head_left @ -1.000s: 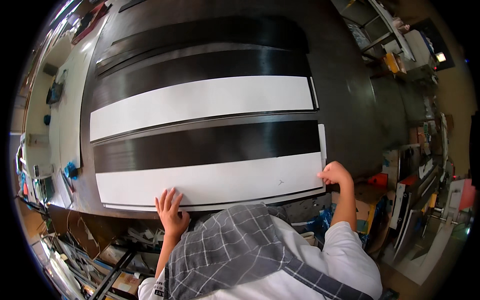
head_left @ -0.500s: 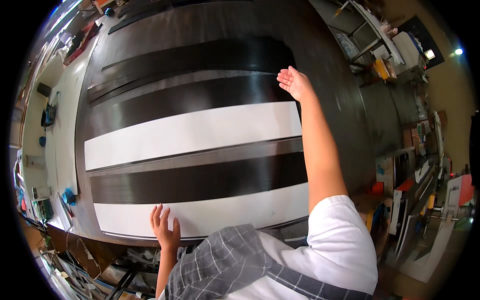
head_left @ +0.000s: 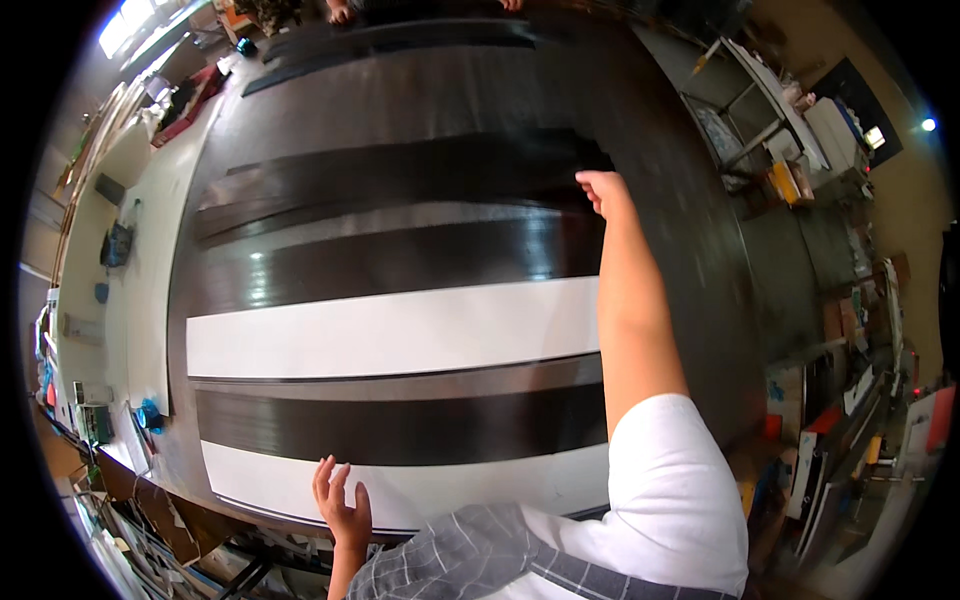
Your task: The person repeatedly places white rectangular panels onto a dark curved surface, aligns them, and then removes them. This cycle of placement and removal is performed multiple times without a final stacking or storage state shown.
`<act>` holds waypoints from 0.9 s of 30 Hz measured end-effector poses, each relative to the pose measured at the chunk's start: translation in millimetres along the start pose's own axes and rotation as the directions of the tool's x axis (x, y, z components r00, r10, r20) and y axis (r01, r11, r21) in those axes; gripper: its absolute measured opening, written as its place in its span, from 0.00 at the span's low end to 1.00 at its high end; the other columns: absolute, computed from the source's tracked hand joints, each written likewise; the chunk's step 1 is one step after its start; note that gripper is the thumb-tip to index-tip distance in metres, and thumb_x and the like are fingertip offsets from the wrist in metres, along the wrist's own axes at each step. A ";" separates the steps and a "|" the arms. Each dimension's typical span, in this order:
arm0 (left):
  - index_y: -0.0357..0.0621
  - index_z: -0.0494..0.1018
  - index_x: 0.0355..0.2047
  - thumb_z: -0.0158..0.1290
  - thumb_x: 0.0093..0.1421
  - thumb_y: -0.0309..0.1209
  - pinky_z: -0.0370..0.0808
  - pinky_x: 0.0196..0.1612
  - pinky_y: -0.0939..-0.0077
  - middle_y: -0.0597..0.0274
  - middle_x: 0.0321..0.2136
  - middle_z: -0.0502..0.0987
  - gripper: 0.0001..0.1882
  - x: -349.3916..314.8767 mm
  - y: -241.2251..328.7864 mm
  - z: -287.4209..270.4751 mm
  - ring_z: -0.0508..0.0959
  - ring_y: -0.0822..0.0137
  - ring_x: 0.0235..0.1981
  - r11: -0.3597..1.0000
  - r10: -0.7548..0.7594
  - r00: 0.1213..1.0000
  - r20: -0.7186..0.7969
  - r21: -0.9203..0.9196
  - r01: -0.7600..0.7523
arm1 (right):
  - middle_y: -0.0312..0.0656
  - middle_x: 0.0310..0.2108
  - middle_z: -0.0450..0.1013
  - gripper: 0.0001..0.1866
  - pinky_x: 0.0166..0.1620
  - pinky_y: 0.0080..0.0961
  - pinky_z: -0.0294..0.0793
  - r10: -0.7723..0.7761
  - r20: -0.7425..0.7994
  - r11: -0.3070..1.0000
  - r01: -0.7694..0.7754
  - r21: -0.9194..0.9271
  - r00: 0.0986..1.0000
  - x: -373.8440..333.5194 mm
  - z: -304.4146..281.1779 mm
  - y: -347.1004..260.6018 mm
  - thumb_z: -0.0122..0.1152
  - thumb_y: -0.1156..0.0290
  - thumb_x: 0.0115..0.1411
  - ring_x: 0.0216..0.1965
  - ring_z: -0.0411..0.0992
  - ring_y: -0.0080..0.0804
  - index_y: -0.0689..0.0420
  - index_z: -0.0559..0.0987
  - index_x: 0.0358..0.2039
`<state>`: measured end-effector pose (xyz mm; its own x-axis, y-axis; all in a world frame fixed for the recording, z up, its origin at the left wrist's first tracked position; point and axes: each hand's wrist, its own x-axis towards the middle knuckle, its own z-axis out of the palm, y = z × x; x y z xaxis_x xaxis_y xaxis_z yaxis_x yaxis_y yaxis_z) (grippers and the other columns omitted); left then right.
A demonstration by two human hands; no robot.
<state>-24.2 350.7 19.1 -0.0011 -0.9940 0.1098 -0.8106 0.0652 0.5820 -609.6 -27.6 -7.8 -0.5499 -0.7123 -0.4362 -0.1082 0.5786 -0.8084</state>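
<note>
My right hand (head_left: 605, 192) reaches out at the right end of a far black strip (head_left: 420, 170), its fingers pinched at the strip's near corner. The fingertips partly hide the contact there. My left hand (head_left: 343, 503) hovers at the near edge, fingers spread and holding nothing, over a white strip (head_left: 510, 477). Beyond this strip lie a black strip (head_left: 400, 428), a second white strip (head_left: 400, 330) and another black strip (head_left: 430, 258), all roughly parallel on the dark tabletop (head_left: 690, 330).
More dark strips (head_left: 400, 42) lie at the far end, where another person's hand (head_left: 341, 14) shows. A pale side bench (head_left: 150, 300) along the left carries a blue item (head_left: 149, 415). A metal-framed rack (head_left: 760, 110) and leaning panels (head_left: 815, 460) stand at the right.
My right hand has closed from open fingers into a pinch at the far black strip's end. My view has shifted, so the table sits lower, and another person's hands now show at the top.
</note>
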 end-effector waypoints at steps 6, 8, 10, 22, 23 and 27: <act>0.39 0.76 0.42 0.56 0.52 0.20 0.71 0.53 0.66 0.52 0.46 0.75 0.15 47.5 14.7 19.9 0.74 0.55 0.50 0.896 -0.138 0.988 -0.062 -0.433 0.098 | 0.43 0.15 0.70 0.08 0.21 0.26 0.71 -0.665 0.026 0.744 0.664 -0.071 0.747 -162.9 32.9 -50.9 0.54 0.74 0.59 0.14 0.72 0.27 0.64 0.79 0.28; 0.37 0.75 0.45 0.54 0.58 0.26 0.72 0.51 0.69 0.54 0.48 0.75 0.14 73.9 17.1 41.1 0.76 0.60 0.48 0.689 -0.244 0.965 0.090 -0.684 0.238 | 0.40 0.25 0.77 0.16 0.26 0.21 0.76 -0.653 0.192 0.756 0.646 0.105 0.733 -232.9 32.6 -34.1 0.54 0.70 0.63 0.21 0.76 0.26 0.64 0.78 0.48; 0.38 0.72 0.50 0.49 0.64 0.37 0.71 0.52 0.68 0.55 0.51 0.74 0.19 106.7 34.8 53.0 0.75 0.61 0.49 0.415 -0.263 0.905 0.333 -0.808 0.418 | 0.39 0.32 0.78 0.13 0.38 0.23 0.77 -0.771 0.282 0.637 0.703 0.316 0.571 -283.3 29.6 2.1 0.61 0.70 0.59 0.33 0.77 0.28 0.62 0.80 0.44; 0.40 0.67 0.56 0.43 0.62 0.57 0.64 0.60 0.55 0.56 0.53 0.72 0.35 152.4 61.3 92.8 0.71 0.54 0.55 -0.640 0.030 0.832 0.553 -0.629 0.441 | 0.47 0.40 0.77 0.22 0.44 0.29 0.73 -0.297 0.397 0.904 0.390 -0.176 0.868 -394.1 -66.9 133.5 0.57 0.79 0.44 0.41 0.76 0.35 0.64 0.76 0.44; 0.40 0.68 0.55 0.47 0.62 0.53 0.66 0.58 0.56 0.56 0.52 0.73 0.31 150.1 61.2 89.6 0.72 0.55 0.54 -0.645 0.013 0.848 0.529 -0.644 0.411 | 0.46 0.36 0.78 0.21 0.41 0.29 0.74 -0.212 0.449 0.880 0.369 -0.298 0.868 -382.3 -82.9 144.6 0.57 0.78 0.44 0.37 0.77 0.36 0.65 0.77 0.42; 0.42 0.71 0.48 0.57 0.57 0.38 0.72 0.50 0.61 0.60 0.43 0.77 0.21 142.4 40.5 66.0 0.76 0.60 0.46 -0.566 -0.056 0.862 0.504 -0.727 0.388 | 0.47 0.36 0.78 0.22 0.41 0.35 0.75 0.161 0.326 0.342 0.257 -0.904 0.932 -316.7 -161.7 197.3 0.63 0.69 0.41 0.38 0.77 0.46 0.63 0.78 0.40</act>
<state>-95.8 205.9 5.1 -0.2506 -0.9049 -0.3441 0.8843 -0.3586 0.2991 -590.7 376.4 34.7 -0.2600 -0.6998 -0.6653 -0.9268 0.3742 -0.0313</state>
